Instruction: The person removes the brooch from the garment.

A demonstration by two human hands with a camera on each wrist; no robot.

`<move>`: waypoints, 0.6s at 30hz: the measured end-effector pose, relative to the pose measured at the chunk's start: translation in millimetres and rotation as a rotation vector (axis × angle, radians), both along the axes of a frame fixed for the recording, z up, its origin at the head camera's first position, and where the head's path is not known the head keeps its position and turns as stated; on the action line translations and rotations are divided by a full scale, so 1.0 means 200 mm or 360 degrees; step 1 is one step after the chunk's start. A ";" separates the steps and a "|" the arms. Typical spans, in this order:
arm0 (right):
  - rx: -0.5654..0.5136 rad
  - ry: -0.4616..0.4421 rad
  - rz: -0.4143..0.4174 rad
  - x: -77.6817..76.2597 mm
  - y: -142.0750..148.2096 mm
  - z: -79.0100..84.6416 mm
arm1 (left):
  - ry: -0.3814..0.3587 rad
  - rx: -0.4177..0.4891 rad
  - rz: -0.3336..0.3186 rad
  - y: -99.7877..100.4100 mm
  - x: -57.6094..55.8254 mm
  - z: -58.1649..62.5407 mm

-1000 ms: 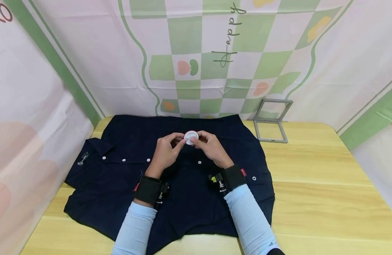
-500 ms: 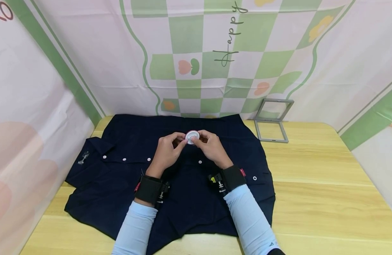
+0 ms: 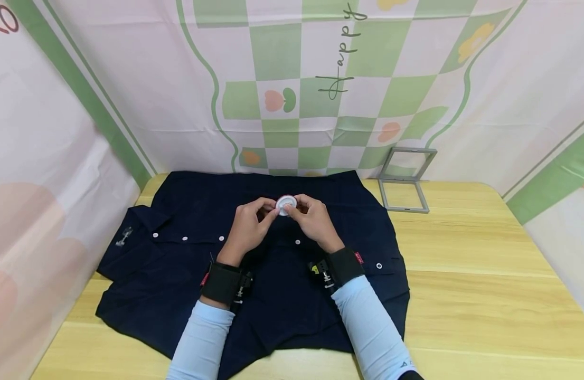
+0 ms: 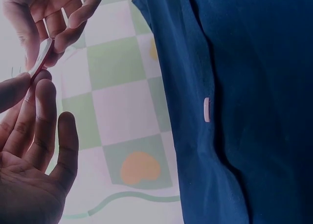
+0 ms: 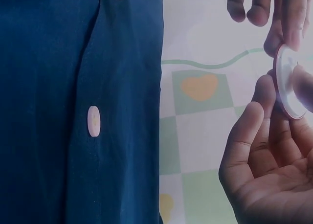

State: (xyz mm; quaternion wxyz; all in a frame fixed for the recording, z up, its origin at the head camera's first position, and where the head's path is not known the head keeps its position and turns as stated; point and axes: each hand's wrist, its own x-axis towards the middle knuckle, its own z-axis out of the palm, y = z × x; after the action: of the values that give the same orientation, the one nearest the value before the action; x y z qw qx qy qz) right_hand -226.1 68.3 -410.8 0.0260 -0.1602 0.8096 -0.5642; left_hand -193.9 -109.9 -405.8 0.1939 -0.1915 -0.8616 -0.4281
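Note:
Above a dark navy button-up shirt (image 3: 282, 301), both hands hold a round badge (image 3: 282, 201) with a white back and a red rim. The left hand (image 3: 248, 226) pinches its left edge between thumb and fingertips. From the right, the right hand (image 3: 318, 224) grips it, thumb laid on the white back and fingers behind. In the left wrist view the badge (image 4: 43, 57) shows nearly edge-on. The right wrist view gives its white back (image 5: 288, 82) at a slant, with the right thumb covering part of it. Its front faces away, hidden.
The shirt lies spread sideways on a wooden table (image 3: 482, 285), its collar (image 3: 147, 219) at the left and white buttons (image 3: 221, 239) along its placket. A grey hinged frame (image 3: 404, 210) stands opened at the back right. Patterned cloth (image 3: 316, 126) hangs behind the table.
The right wrist has shifted slightly to the left. Both hands keep their hold on the badge, and the shirt and grey frame stay in place.

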 end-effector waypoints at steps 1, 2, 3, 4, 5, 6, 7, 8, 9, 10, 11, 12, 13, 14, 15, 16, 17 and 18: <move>0.0000 0.0000 -0.0006 0.00 0.00 0.00 | 0.0002 -0.0001 -0.0001 0.00 0.00 0.00; -0.0002 0.0002 -0.0010 0.00 0.00 0.00 | 0.0006 -0.0001 -0.0002 0.00 0.00 0.00; 0.0001 0.0004 -0.0013 0.00 0.00 0.00 | 0.0009 -0.0001 -0.0003 0.00 0.00 0.00; 0.0002 0.0006 -0.0016 0.00 -0.01 0.00 | 0.0010 -0.0001 -0.0004 0.00 0.00 0.00; 0.0002 0.0008 -0.0018 0.01 -0.01 0.00 | 0.0010 -0.0003 -0.0005 0.00 0.00 0.00; 0.0005 0.0013 -0.0021 0.00 -0.01 0.00 | 0.0010 -0.0002 -0.0006 0.00 0.00 0.00; 0.0006 0.0015 -0.0022 0.00 -0.01 0.00 | 0.0009 -0.0001 -0.0008 0.00 0.00 0.00; 0.0008 0.0019 -0.0023 0.00 -0.01 0.00 | 0.0008 -0.0001 -0.0007 0.00 0.00 0.00; 0.0009 0.0020 -0.0025 0.00 -0.01 0.00 | 0.0007 0.0000 -0.0008 0.00 0.00 0.00; 0.0010 0.0021 -0.0024 0.00 -0.01 0.00 | 0.0008 0.0001 -0.0007 0.00 0.00 0.00; 0.0009 0.0021 -0.0020 0.00 -0.01 0.00 | 0.0007 0.0003 -0.0005 0.00 0.00 0.00; 0.0011 0.0020 -0.0012 0.00 -0.01 0.00 | 0.0005 0.0005 -0.0005 0.00 0.00 0.00; 0.0014 0.0016 -0.0003 0.00 -0.01 0.00 | 0.0005 0.0007 -0.0004 0.00 0.00 0.00; 0.0017 0.0011 0.0011 0.00 0.00 0.00 | 0.0004 0.0008 -0.0005 0.00 0.00 0.00; 0.0019 0.0001 0.0028 -0.01 0.00 0.00 | 0.0003 0.0010 -0.0008 0.00 0.00 0.00; 0.0025 -0.0008 0.0051 -0.01 0.01 0.00 | 0.0001 0.0013 -0.0011 0.00 0.00 0.00; 0.0026 -0.0023 0.0073 -0.01 0.01 0.00 | -0.0001 0.0016 -0.0014 -0.01 0.00 0.00; 0.0027 -0.0037 0.0095 -0.01 0.02 0.00 | -0.0003 0.0018 -0.0017 -0.01 0.00 0.00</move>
State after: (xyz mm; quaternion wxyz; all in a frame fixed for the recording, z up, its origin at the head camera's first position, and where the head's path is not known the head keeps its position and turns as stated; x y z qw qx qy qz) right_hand -228.4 71.9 -411.7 0.0536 -0.1776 0.8088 -0.5580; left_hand -193.7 -111.1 -405.0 0.1918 -0.1947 -0.8584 -0.4341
